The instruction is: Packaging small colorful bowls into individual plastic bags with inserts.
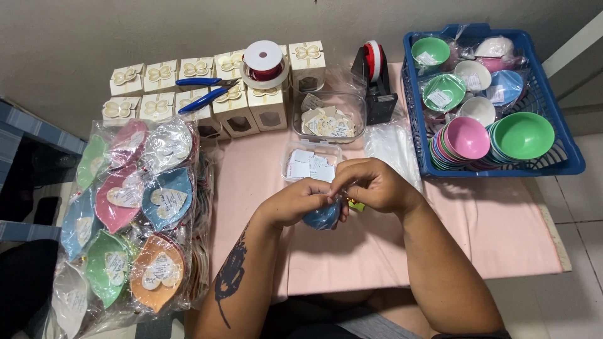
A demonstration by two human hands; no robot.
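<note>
My left hand and my right hand meet over the middle of the pink table. Between them they hold a small blue bowl, mostly covered by my fingers. The fingertips of my right hand pinch something at its top edge. A bit of yellow shows under my right hand. Just beyond my hands stands a clear tub of white paper tags.
A blue basket of coloured bowls sits at the right. Wrapped bowls in plastic pile up at the left. Cream gift boxes, blue pliers, a ribbon spool, a tape dispenser and a tub of heart tags line the back.
</note>
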